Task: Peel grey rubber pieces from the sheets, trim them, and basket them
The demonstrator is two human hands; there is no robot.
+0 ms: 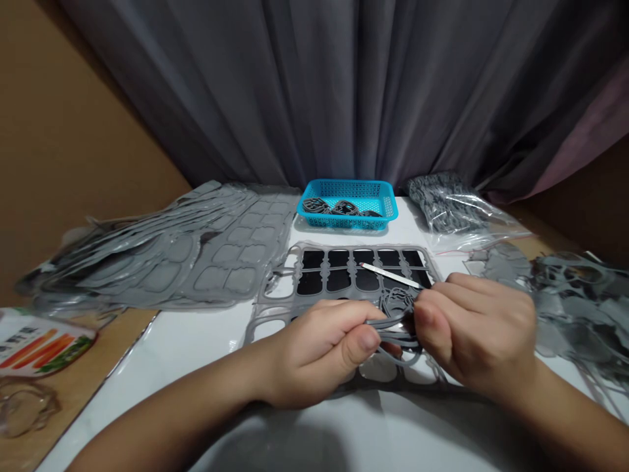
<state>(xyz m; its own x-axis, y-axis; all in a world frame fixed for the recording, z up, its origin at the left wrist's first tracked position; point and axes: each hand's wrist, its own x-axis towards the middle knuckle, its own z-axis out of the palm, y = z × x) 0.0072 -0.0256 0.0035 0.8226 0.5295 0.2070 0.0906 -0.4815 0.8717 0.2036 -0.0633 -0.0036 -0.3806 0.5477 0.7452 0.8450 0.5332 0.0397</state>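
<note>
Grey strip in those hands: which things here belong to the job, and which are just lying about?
Job: left hand, right hand, grey strip, white stick, black-patched grey sheet, blue basket of grey pieces.
Lying about: carrot-printed packet, grey curtain.

Soft, dim indoor light, faint shadows, and wide-angle bowing toward the edges.

Surface: white, glossy surface [162,367]
Far: blue plastic basket [348,190], clear bag of grey pieces [445,203]
Left: stacked grey moulded sheets [147,262]
Centre: grey sheet with black panels [314,292]
Right: heaped grey cut-outs [574,308]
</note>
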